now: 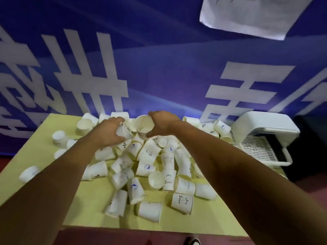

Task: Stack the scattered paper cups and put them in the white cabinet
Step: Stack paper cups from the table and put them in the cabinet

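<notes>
Cups (150, 161) heaped ctr on worktop (185, 223), strays toward L edge; L grip (108, 133) & R grip (163, 123) each hold a cup over heap's rear; appliance (261, 131) at R rear; banner (159, 68) behind.

Both arms are uncovered as far as they show: the left forearm (58, 174) and left hand (108, 131), the right forearm (230, 165) and right hand (162, 124). Beyond the near edge of the counter (177, 224), a dark shoe (192, 242) with a white band shows, cut off by the frame.
</notes>
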The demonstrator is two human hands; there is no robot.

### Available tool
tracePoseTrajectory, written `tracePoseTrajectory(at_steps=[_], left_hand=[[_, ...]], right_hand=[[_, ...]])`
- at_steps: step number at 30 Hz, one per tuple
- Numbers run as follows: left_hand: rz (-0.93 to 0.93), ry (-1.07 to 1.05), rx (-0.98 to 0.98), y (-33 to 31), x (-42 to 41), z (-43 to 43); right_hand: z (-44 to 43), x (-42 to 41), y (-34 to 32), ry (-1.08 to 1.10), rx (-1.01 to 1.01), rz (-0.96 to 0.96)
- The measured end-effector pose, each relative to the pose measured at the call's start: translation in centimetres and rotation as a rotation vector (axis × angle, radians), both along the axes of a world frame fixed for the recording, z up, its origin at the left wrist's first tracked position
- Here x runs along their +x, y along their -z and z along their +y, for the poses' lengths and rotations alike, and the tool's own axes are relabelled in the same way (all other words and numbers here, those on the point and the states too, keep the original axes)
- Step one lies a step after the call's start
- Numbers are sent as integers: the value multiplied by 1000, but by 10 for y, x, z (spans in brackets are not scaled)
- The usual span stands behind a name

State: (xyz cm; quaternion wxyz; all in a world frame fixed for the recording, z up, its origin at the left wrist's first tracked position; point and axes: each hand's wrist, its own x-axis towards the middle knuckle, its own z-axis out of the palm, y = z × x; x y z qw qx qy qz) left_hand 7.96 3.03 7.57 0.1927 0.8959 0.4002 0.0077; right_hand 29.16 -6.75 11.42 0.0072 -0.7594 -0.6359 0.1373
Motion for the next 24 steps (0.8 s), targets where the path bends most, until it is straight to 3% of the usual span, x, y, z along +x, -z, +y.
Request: tracePoseTrajectory(at_steps=[14, 24], left_hand=[[-60, 139, -2, -23, 230, -103], [-137, 174, -168, -7, 331, -147]], right_hand=[[-140, 231, -2, 193, 34, 37], [-243, 341, 40, 486, 37, 255]])
